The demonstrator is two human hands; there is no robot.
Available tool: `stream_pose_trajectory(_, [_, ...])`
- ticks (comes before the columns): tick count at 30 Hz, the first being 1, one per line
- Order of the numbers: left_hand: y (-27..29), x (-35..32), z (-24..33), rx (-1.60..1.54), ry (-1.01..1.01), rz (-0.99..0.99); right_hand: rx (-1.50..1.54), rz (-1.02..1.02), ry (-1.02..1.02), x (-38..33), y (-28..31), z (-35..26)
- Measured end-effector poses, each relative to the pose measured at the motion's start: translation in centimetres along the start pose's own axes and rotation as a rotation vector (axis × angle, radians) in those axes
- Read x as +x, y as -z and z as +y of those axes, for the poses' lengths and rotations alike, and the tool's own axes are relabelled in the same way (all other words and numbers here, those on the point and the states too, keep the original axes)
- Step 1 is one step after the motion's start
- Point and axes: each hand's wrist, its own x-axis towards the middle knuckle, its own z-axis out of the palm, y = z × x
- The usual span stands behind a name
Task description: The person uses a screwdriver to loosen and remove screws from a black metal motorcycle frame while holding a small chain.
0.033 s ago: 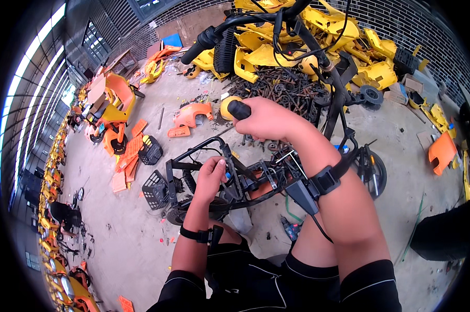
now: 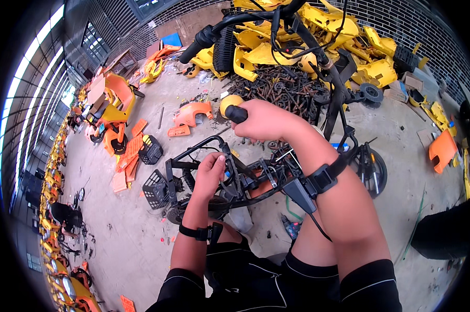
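right in front of the person's knees stands a stripped black frame (image 2: 261,198), the kind a scooter is built on, its loose cables and metal fittings bared along the middle. the right hand (image 2: 266,120) reaches across above it, its grip clamped on a black round-ended piece (image 2: 237,114); a yellow rounded part (image 2: 231,104) shows right against it, and from here i can't tell whether the two are one thing. the left hand (image 2: 211,171) is held up at the frame's near rails, fingers curled in toward the thumb; whether that grip is pinching anything, or touching the metal, i cannot tell. both forearms carry a black strap (image 2: 326,178), the right one's with a dark box beside it.

over the far side leans a black handlebar (image 2: 250,18), and a wheel (image 2: 370,170) sits to the right of the frame. a teal-and-dark power tool (image 2: 290,227) lies on the concrete floor (image 2: 123,249) just by the right leg. beyond the frame, a dark heap of metal parts (image 2: 269,91) spreads below piled yellow panels (image 2: 326,23), while orange panels (image 2: 193,113) lie off to the left.
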Motion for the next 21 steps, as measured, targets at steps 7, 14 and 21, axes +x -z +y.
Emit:
stream_pose_trajectory(7, [-1.6, 1.9, 6.1, -0.214, -0.031, -0.029, -0.096, -0.138, -0.089, 2.4, -1.0, 3.8])
stream_pose_trajectory(14, [-0.8, 3.6, 4.8, -0.335, -0.008, -0.032, 0.085, -0.166, -0.066, 4.3, -2.2, 4.7])
stream_pose_trajectory(21, [2.4, 4.1, 6.7, 0.216, -0.129, -0.001, -0.198, 0.062, 0.21, 7.0, -3.0, 5.8])
